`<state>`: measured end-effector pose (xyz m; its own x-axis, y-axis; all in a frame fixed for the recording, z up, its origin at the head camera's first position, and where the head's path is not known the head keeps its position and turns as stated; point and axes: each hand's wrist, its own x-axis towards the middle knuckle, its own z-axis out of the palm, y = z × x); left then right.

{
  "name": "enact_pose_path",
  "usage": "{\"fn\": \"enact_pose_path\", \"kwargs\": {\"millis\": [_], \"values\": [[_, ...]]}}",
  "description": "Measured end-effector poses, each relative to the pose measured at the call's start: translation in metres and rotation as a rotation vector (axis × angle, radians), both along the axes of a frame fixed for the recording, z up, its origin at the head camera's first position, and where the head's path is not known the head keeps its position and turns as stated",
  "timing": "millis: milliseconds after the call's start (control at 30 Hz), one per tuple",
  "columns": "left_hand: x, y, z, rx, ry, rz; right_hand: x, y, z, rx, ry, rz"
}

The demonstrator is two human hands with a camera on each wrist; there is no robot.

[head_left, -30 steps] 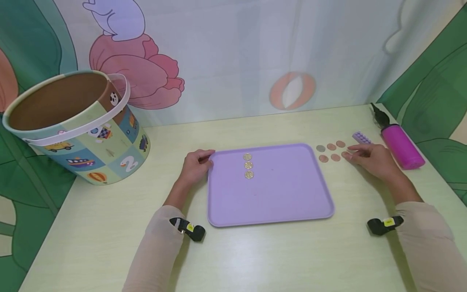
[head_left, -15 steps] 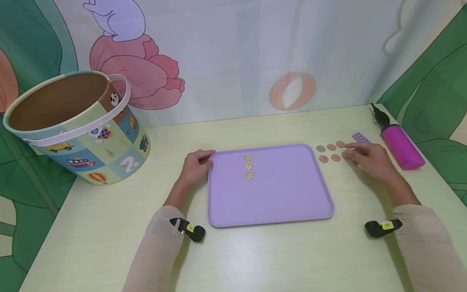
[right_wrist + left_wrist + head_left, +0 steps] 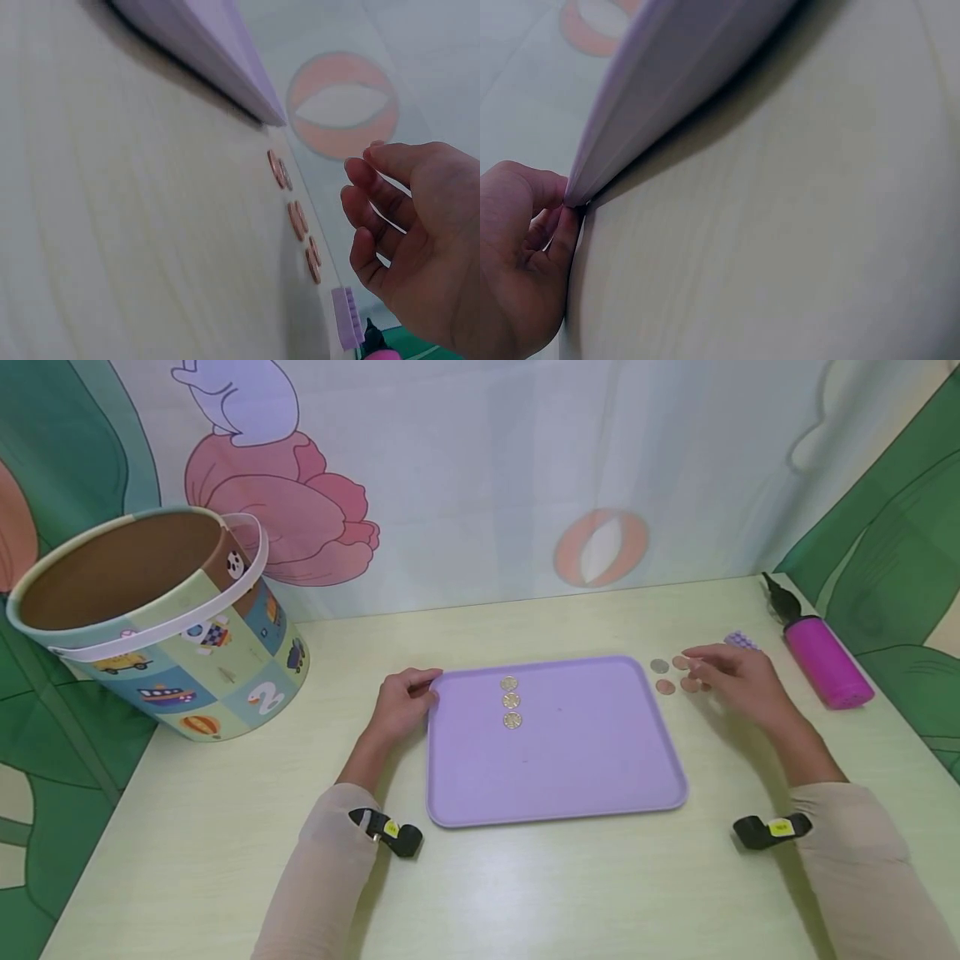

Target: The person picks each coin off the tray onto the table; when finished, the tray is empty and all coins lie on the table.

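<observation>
A purple tray [image 3: 570, 768] lies on the table, bearing a column of three gold coins [image 3: 511, 700] on its left half. My left hand [image 3: 402, 703] pinches the tray's far left corner between thumb and finger, as the left wrist view also shows. Over the coins right of the tray hovers my right hand [image 3: 738, 681], fingers loosely bent and thumb near the fingertips; no coin shows in it. Below it, several copper coins [image 3: 295, 221] and a silver coin [image 3: 659, 666] lie in two short rows, partly hidden by the hand in the head view.
A purple toy building brick [image 3: 741, 640] lies just behind the right hand. Farther right is a pink balloon pump [image 3: 828, 662] with a black nozzle. A large patterned bucket [image 3: 217, 668] stands at the left; a printed curtain [image 3: 480, 485] hangs behind the table.
My right hand has moved left across the coins, covering more of the copper ones and uncovering less of the brick. My left hand and the tray have stayed put.
</observation>
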<state>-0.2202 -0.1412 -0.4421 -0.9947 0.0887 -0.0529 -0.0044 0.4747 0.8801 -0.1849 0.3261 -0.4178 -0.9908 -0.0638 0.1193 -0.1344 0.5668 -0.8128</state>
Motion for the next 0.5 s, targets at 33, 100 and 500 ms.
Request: {"fn": "enact_pose_path", "kwargs": {"millis": [33,100,500], "values": [[0.0,0.0,0.0,0.003,-0.001,0.002,0.0,-0.003,0.001,-0.021,0.008,0.011],[0.0,0.001,-0.001,0.009,-0.001,0.006,-0.001,-0.009,0.003,-0.044,0.013,0.026],[0.0,0.001,-0.001,0.001,0.005,0.003,-0.001,-0.05,0.014,0.001,-0.063,0.055]]}}
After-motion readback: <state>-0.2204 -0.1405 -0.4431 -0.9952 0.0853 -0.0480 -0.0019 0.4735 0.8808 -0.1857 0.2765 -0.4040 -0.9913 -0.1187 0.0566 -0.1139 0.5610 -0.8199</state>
